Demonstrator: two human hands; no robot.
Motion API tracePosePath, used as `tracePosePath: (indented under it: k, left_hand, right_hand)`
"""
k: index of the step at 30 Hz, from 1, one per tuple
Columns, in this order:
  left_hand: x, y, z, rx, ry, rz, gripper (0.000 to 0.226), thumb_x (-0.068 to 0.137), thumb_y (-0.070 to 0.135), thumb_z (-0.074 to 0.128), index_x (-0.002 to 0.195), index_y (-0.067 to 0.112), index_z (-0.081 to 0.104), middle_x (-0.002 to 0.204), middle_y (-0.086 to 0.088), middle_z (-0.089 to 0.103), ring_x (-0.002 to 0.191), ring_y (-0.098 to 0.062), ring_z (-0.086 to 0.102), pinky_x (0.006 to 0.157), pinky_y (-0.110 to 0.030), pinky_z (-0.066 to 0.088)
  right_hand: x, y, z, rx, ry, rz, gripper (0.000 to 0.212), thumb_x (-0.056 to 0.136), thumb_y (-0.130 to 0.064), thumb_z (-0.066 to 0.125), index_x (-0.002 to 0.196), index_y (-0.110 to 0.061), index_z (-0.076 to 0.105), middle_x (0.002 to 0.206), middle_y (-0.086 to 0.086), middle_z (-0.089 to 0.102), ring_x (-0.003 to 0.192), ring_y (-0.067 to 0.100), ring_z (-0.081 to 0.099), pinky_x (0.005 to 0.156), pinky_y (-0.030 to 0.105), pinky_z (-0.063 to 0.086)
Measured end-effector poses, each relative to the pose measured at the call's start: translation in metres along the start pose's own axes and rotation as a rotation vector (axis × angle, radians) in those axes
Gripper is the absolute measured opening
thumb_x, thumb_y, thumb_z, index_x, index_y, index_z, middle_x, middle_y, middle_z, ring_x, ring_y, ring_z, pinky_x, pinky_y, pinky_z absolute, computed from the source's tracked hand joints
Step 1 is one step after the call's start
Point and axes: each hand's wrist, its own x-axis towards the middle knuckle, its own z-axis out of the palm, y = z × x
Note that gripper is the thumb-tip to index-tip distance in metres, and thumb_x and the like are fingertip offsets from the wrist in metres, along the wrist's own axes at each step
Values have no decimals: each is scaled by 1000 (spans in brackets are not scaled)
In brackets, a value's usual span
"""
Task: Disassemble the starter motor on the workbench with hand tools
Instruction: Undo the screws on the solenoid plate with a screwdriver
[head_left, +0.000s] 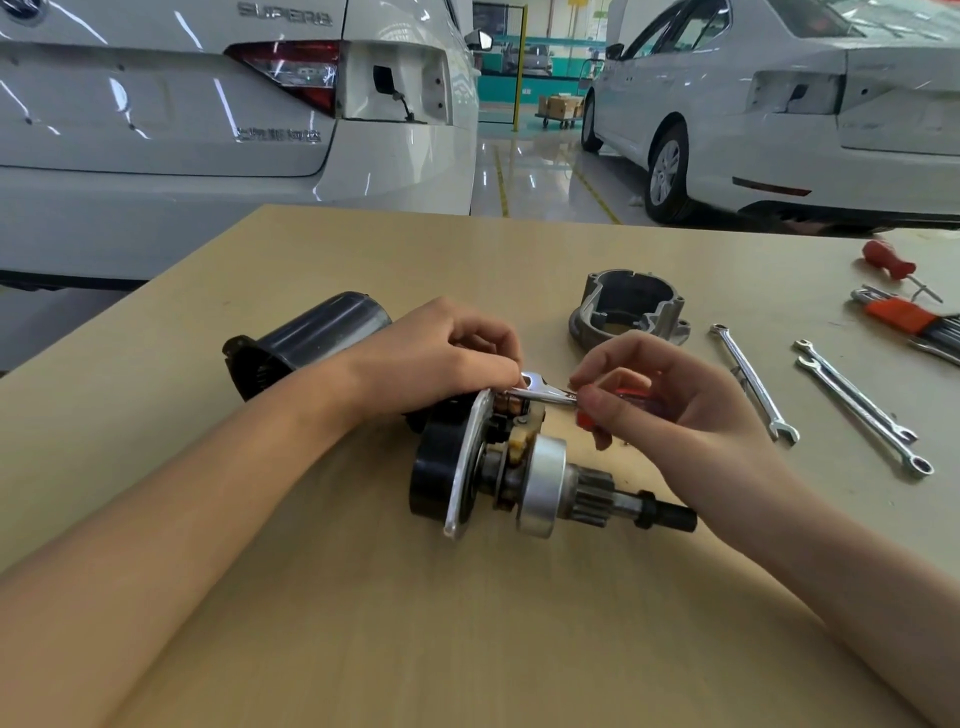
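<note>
The partly stripped starter motor (524, 478) lies on its side mid-bench, its pinion gear and shaft pointing right. Behind it lies the dark cylindrical motor housing (306, 340). My left hand (441, 358) rests over the top of the assembly, its fingers curled on the solenoid area and on the open end of a small spanner (545, 391). My right hand (660, 400) grips a red-handled screwdriver (589, 418) and meets the spanner's other end. The screwdriver's tip is hidden.
The removed aluminium nose housing (628, 312) sits behind my right hand. To the right lie three spanners (753, 384), a red screwdriver (888, 265) and an orange hex key set (904, 317). The wooden workbench (467, 623) ends at a far edge, with two white cars beyond.
</note>
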Motion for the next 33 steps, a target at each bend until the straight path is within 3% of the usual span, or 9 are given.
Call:
tracePosePath:
  k: [5,10,13,20,23,28,33]
  left_hand:
    - [1,-2,-1,-5,14,10,13,71,29,59,68,17,64,91,-21,69,94,-39,62,88,-53,48]
    - [2,-4,0,2,19,15,19,72,28,58,74,11,66,88,-22,67,83,-34,61,75,-39,46]
    - [2,-3,0,4,9,15,17,72,29,57,72,14,65,88,-20,67,85,-35,61,75,-40,48]
    - [2,0,1,61,27,52,20,73,28,53,72,12,66,85,-17,67,86,-29,62,78,-39,47]
    - [2,2,2,105,47,78,17,72,27,53,68,16,65,84,-14,68,87,-28,63,82,-42,47]
    - [0,1,2,66,0,30,17,74,28,51,67,15,61,90,-19,68,92,-33,63,89,-52,47]
    - [0,0,1,48,-10,23,15,73,26,51,65,16,58,91,-21,67,96,-35,62,90,-55,46]
  right_hand:
    - [1,0,-1,-41,-5,-16,26,85,0,67,79,-25,67,68,-3,65,62,6,60,61,15,48]
    - [3,1,-4,-40,-14,-48,21,71,-15,74,76,-35,69,84,6,68,74,13,62,71,25,52]
    - [5,3,-7,-68,-24,-80,26,67,-10,74,75,-34,68,89,-2,68,80,13,63,74,29,54]
    - [5,3,-5,-184,21,-207,29,66,1,74,67,-26,67,86,-8,60,80,12,62,71,19,49]
    - [4,2,-3,-261,47,-246,35,66,8,78,73,-24,67,89,-5,59,80,11,62,71,17,50]
    - [3,3,-4,-240,32,-27,40,71,-1,80,100,-22,63,88,-4,67,76,9,69,68,19,55]
    - [2,4,-6,-162,-84,143,33,71,-27,77,101,-21,64,79,-2,70,55,11,65,54,18,51]
